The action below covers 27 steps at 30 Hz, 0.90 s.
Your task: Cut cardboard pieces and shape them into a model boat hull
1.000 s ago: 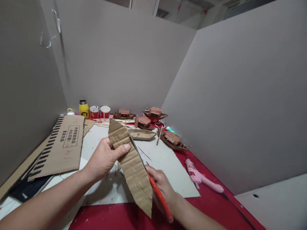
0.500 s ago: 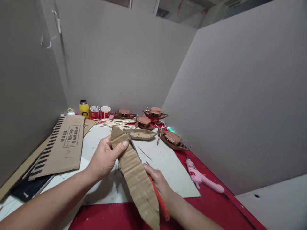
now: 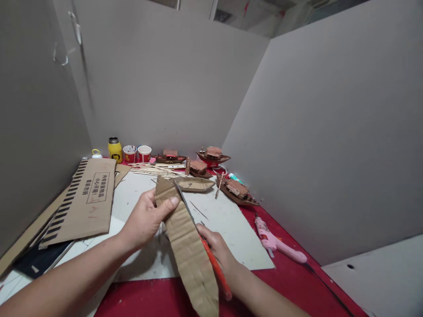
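My left hand (image 3: 147, 215) grips a long cardboard strip (image 3: 190, 251) near its pointed upper end, thumb flat on the front face. The strip is held tilted above the table, its lower end reaching the bottom of the view. My right hand (image 3: 216, 248) is closed round red-orange handled scissors (image 3: 214, 268). Their dark blades run along the strip's right edge, partly hidden behind the cardboard. Just beyond the strip's tip sits a small cardboard boat hull (image 3: 194, 184) on the white sheet (image 3: 238, 237).
Several brown model boats (image 3: 236, 189) stand at the back. A pink glue gun (image 3: 277, 244) lies at right on the red tabletop (image 3: 271, 290). At left is printed cardboard (image 3: 82, 211). Thin wooden sticks (image 3: 152, 169), paper cups (image 3: 144, 154) and a yellow bottle (image 3: 115, 150) are behind.
The scissor handles have shifted slightly at the strip's right edge, and the strip's tip sits a touch lower. Both hands keep their hold. The whole view has moved slightly.
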{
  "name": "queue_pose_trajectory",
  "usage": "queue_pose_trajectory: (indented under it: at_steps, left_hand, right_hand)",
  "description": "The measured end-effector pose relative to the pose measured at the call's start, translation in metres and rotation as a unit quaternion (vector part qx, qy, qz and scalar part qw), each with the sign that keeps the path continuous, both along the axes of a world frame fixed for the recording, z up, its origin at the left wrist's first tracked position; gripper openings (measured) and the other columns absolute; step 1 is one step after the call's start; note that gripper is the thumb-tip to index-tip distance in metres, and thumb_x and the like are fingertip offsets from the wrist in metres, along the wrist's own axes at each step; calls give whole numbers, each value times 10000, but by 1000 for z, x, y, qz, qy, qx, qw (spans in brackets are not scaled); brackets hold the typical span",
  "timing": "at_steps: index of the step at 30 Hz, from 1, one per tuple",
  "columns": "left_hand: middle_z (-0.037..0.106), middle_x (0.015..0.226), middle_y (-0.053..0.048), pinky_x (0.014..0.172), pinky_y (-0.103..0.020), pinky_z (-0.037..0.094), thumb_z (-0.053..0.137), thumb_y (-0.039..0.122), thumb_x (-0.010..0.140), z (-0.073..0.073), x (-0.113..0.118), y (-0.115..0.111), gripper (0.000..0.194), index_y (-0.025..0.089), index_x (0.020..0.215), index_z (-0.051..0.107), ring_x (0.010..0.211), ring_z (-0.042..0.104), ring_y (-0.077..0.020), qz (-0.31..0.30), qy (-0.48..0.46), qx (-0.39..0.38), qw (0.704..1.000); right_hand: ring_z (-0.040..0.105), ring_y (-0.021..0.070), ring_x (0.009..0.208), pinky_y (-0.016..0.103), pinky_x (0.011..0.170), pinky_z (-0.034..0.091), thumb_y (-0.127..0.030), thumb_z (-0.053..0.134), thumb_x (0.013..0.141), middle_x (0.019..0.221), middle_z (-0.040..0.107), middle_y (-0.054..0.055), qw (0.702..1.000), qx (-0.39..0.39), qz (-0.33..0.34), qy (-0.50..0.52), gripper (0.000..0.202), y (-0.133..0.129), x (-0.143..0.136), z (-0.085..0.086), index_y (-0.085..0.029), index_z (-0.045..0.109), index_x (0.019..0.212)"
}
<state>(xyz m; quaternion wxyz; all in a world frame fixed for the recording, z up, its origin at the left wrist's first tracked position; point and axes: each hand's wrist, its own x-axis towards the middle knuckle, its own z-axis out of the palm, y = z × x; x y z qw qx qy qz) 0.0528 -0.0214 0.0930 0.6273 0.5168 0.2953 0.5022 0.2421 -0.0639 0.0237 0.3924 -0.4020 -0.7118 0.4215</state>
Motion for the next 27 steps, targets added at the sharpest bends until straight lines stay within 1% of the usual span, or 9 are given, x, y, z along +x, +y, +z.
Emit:
queue_pose_trajectory:
  at_steps: [5, 8, 12, 14, 15, 17, 19, 21, 27]
  left_hand:
    - [700, 769, -4, 692, -249, 506, 720, 339, 794, -7, 4, -1, 198, 157, 857, 676, 710, 623, -138, -24, 11, -16, 1000]
    - [693, 716, -8, 632, -243, 509, 749, 300, 756, -3, 3, 1, 182, 137, 786, 677, 644, 621, -134, -31, 12, -38, 999]
    - [673, 645, 3, 533, -205, 514, 721, 220, 757, 19, -15, 8, 101, 131, 747, 674, 557, 610, -109, 54, -35, -20, 998]
    - [639, 589, 23, 424, -172, 471, 671, 206, 774, 34, -30, 16, 84, 143, 724, 647, 480, 578, -91, 118, -68, 7, 991]
    - [585, 522, 51, 345, -145, 406, 639, 210, 791, 40, -38, 20, 127, 156, 679, 617, 395, 509, -62, 152, -86, 22, 984]
    - [546, 476, 55, 253, -143, 316, 588, 163, 807, 51, -51, 28, 186, 158, 622, 570, 327, 460, -57, 243, -132, 59, 959]
    - [572, 497, 46, 257, -164, 367, 567, 102, 790, 56, -59, 34, 179, 157, 620, 553, 338, 519, -79, 306, -165, 72, 935]
    - [565, 478, 45, 282, -191, 428, 569, 78, 762, 57, -63, 38, 175, 157, 608, 538, 346, 571, -110, 322, -158, 68, 931]
    - [588, 457, 31, 317, -189, 475, 679, 92, 657, 54, -65, 38, 206, 177, 602, 499, 426, 661, -168, 314, -113, 56, 941]
  right_hand:
    - [458, 140, 609, 239, 553, 429, -502, 590, 829, 651, 506, -22, 1000, -11, -8, 18, 320, 1, 1, -3, -193, 545, 762]
    - [429, 129, 555, 235, 509, 407, -531, 550, 854, 591, 460, -30, 999, -15, -40, 13, 369, 1, 1, -3, -200, 509, 695]
    - [353, 107, 492, 227, 463, 347, -503, 519, 876, 548, 362, -58, 994, 5, -105, -23, 388, 7, 4, 3, -224, 397, 635]
    - [353, 110, 493, 228, 465, 340, -498, 518, 867, 547, 347, -62, 988, 25, -141, -54, 380, 13, 8, 5, -230, 379, 636]
    - [366, 115, 503, 230, 475, 345, -509, 517, 858, 553, 360, -58, 984, 37, -156, -79, 378, 17, 10, 5, -231, 383, 640]
    - [406, 127, 535, 234, 507, 363, -545, 486, 853, 575, 413, -44, 967, 55, -177, -173, 385, 24, 16, 5, -228, 401, 654]
    - [448, 141, 567, 239, 541, 372, -549, 449, 863, 599, 483, -25, 937, 60, -191, -287, 381, 31, 21, 4, -222, 436, 669]
    - [486, 156, 584, 247, 552, 361, -510, 439, 871, 617, 553, 0, 908, 53, -200, -364, 355, 36, 25, 5, -216, 479, 676]
    - [610, 222, 662, 272, 542, 303, -436, 493, 849, 728, 700, 102, 849, 31, -231, -475, 305, 46, 44, 16, -199, 611, 699]
